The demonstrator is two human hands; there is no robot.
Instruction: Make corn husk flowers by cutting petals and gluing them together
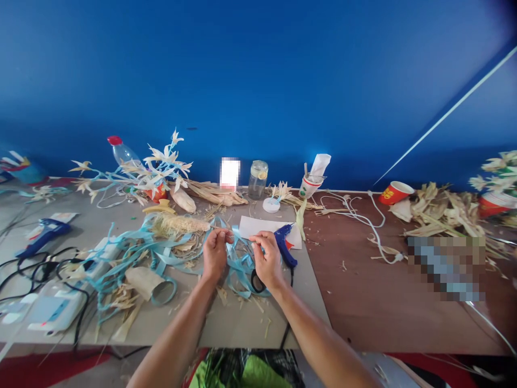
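My left hand (215, 252) and my right hand (266, 257) are both raised just above the grey table (226, 323), fingers pinched. Between them runs a thin light-blue ribbon strip (241, 237), gripped at either end. Below the hands lies a tangle of light-blue ribbon (238, 269) with black-handled scissors (257, 283) partly under my right hand. A blue glue gun (285, 245) rests just right of my right hand, its nozzle on a white sheet of paper (262, 226). A corn cob (180, 224) lies to the left.
A branch of husk flowers (149, 172) stands at the back left beside a bottle (121, 152). A glass jar (257, 179), paper cups (310, 186), a white cable (363, 218) and piled corn husks (440, 213) sit further back and right. Another glue gun (44, 234), black cords and chargers lie at the left.
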